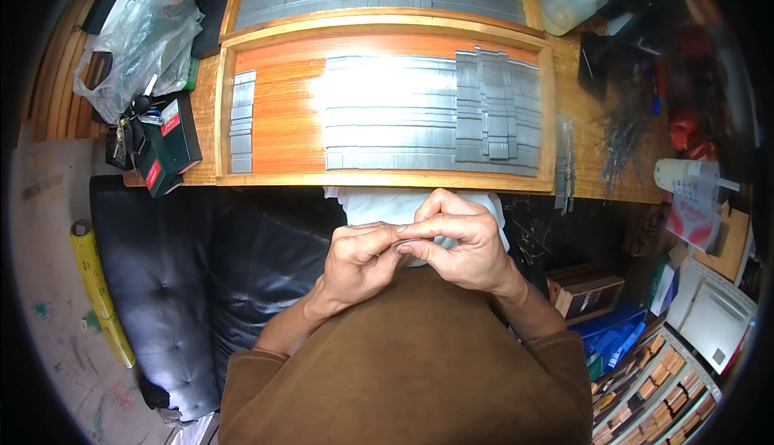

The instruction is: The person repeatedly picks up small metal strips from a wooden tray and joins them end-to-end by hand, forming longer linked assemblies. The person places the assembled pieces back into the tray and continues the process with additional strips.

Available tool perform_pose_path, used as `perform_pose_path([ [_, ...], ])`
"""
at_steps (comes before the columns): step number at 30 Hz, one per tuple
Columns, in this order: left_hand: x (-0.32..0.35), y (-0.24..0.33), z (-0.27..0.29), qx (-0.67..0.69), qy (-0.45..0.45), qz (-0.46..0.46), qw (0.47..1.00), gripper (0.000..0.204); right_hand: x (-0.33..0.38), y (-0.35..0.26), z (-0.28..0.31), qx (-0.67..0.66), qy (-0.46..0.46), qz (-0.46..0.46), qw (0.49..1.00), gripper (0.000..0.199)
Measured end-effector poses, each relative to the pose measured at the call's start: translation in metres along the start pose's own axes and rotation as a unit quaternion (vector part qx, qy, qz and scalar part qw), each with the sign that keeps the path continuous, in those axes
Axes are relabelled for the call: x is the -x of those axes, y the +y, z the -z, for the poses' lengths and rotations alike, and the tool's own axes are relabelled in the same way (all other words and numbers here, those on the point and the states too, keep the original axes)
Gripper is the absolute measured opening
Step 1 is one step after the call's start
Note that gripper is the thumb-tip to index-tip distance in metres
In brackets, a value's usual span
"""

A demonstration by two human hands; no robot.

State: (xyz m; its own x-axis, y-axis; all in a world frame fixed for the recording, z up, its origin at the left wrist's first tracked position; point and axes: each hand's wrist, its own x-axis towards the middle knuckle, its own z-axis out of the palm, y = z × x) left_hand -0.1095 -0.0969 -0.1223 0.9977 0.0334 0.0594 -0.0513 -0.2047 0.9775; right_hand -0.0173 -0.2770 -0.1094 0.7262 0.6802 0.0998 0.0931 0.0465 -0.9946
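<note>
Just in front of the table edge, my left hand (359, 261) and my right hand (463, 243) meet at the fingertips. Both are closed in a pinch on a thin strip (413, 241), of which only a narrow edge shows between the fingers. Beyond them lies a shallow wooden tray (379, 180) with an orange wood-grain bottom. Rows of flat grey metal strips (395, 135) cover its middle and right, with more strips (493, 106) piled on top at the right. A short column of strips (242, 122) lines its left end.
Behind stands a second tray (387, 16) of grey strips. At left are a plastic bag (149, 42), dark boxes (169, 143) and keys. A squeeze bottle (576, 0), loose strips (563, 163) and thin dark pieces (625, 135) lie at right. A black padded seat (157, 284) is below left.
</note>
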Motion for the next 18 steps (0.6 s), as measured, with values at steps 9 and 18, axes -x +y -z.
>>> perform_pose_path([
  [9, 0.001, -0.008, 0.001, -0.016, -0.018, -0.006, 1.0, 0.019, 0.002, 0.001, -0.003, -0.009, 0.009, -0.037, 0.999, 0.02],
  [18, -0.002, -0.01, 0.002, -0.016, -0.029, 0.005, 0.999, 0.019, 0.003, 0.002, -0.004, 0.006, 0.02, -0.024, 1.0, 0.017],
])
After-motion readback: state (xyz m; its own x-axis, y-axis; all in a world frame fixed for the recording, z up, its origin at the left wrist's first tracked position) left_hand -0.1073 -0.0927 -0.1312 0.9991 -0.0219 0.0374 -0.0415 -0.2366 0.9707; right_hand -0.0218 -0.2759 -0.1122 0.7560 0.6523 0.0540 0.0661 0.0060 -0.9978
